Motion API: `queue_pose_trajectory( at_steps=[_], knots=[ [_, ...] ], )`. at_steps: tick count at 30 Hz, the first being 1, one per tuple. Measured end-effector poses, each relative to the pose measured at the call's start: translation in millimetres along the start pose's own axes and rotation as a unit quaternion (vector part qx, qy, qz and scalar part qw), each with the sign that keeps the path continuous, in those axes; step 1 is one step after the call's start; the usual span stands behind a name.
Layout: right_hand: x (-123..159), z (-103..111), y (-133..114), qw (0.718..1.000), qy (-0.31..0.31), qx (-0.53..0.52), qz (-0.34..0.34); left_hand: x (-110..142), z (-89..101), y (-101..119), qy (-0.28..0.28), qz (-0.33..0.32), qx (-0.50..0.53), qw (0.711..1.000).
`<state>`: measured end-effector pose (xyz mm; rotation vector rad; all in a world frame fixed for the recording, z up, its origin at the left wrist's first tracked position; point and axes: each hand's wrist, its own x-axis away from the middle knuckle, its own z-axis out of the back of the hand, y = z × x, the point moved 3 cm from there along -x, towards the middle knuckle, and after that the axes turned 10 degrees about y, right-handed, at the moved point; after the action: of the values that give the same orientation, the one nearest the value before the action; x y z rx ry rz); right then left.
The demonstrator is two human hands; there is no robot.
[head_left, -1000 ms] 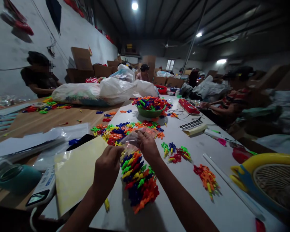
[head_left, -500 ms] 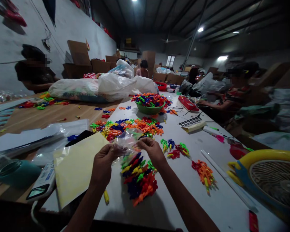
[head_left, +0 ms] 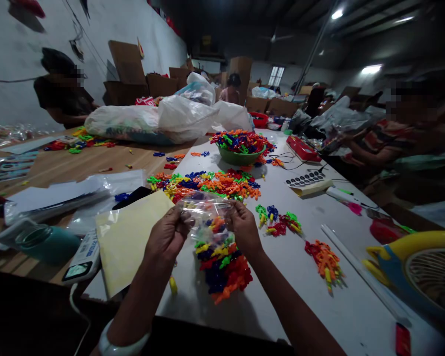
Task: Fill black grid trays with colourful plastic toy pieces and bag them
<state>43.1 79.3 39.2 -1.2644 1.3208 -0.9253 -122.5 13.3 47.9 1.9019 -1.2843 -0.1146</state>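
My left hand point(head_left: 168, 237) and my right hand point(head_left: 244, 228) each pinch one side of a small clear plastic bag point(head_left: 207, 217), holding it up just above the white table point(head_left: 282, 296). Below the bag lies a pile of small coloured plastic toy pieces point(head_left: 224, 269) in red, blue, orange, yellow and green. A wider spread of the same pieces point(head_left: 207, 185) lies farther out. Small sorted clusters point(head_left: 278, 222) and an orange cluster point(head_left: 326, 262) sit to the right of my right hand.
A green bowl point(head_left: 241, 157) heaped with pieces stands farther back, big white sacks point(head_left: 163, 123) behind it. A yellow sheet point(head_left: 129, 237), a scale point(head_left: 83, 257) and a teal jar point(head_left: 48, 242) lie left. A yellow fan point(head_left: 419, 267) sits right. People sit at both sides.
My hands have raised the clear bag off the pile and drawn it toward me, each now holding one side. The view has shifted slightly.
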Motion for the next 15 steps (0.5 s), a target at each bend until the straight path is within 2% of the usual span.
queue_pose_trajectory(
  at_steps=[3, 5, 7, 9, 10, 11, 13, 15],
  knots=[
    [-12, 0, -2, 0.990, -0.129, 0.051, 0.031, -7, 1.8, 19, -0.024, 0.015, -0.025, 0.999],
    [-23, -2, 3, 0.972, -0.207, 0.101, 0.038, -14, 3.9, 28, -0.033, -0.035, -0.091, 0.995],
    [-40, -6, 13, 0.962, -0.219, 0.154, 0.054, -25, 4.4, 34, -0.041, -0.100, -0.173, 0.979],
    [-65, -11, 25, 0.961, -0.158, 0.211, 0.088, -37, 0.5, 43, -0.056, -0.188, -0.269, 0.943],
    [-78, -14, 29, 0.960, -0.110, 0.233, 0.105, -42, -3.4, 49, -0.061, -0.245, -0.329, 0.910],
    [-92, -16, 32, 0.960, -0.062, 0.244, 0.121, -48, -8.3, 55, -0.062, -0.310, -0.394, 0.863],
    [-118, -18, 31, 0.960, 0.016, 0.229, 0.161, -56, -19.0, 67, -0.051, -0.456, -0.507, 0.730],
    [-135, -15, 26, 0.947, 0.078, 0.199, 0.240, -63, -25.0, 69, -0.043, -0.566, -0.569, 0.595]
  ],
)
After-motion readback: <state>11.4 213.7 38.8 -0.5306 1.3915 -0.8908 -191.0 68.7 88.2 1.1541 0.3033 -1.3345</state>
